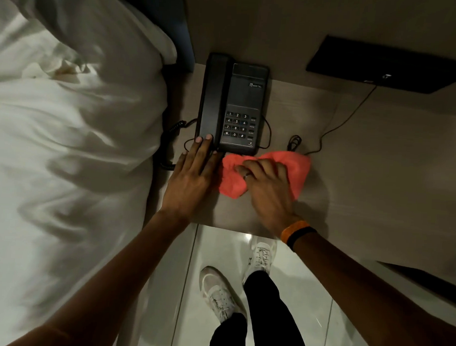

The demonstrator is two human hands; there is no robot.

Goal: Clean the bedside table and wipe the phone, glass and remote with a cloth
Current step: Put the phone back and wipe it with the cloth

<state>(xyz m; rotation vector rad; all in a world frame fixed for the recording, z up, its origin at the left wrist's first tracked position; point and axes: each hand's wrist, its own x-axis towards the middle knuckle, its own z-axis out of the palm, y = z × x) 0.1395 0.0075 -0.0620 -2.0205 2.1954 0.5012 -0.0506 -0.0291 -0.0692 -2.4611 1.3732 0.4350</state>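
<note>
The person's right hand (266,186) presses a bunched pink cloth (297,166) flat onto the worktop (365,178), its grip closed loosely over the fabric, just near of the black phone (235,102). The left hand (192,179) lies open, fingertips (209,137) touching the near end of the handset (214,99). No glass or remote is in sight. The risk, as I see it: the cloth could snag the thin cable (341,123) on the right, or the left hand could nudge the handset off its cradle.
</note>
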